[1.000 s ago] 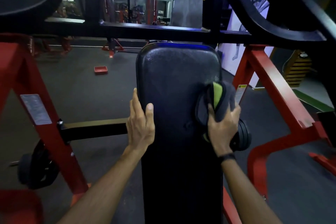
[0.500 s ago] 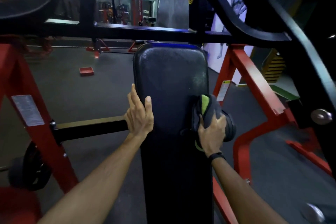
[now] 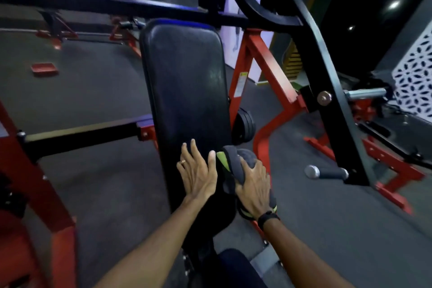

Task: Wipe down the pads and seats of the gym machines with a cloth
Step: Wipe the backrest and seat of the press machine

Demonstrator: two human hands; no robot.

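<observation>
Gym floor, red steel machine frames (image 3: 264, 63), black back pad (image 3: 187, 82), weight plates (image 3: 244, 125)

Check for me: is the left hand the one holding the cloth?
No, the right hand grips the cloth at the back pad's right edge, while the left hand rests flat on it.

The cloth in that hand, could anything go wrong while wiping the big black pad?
The cloth is bunched at the back pad's right edge, so the right hand might slip off the side. The metal-tipped handle juts out close to that arm and could get bumped. The left hand only lies flat, so it steadies little.
</observation>
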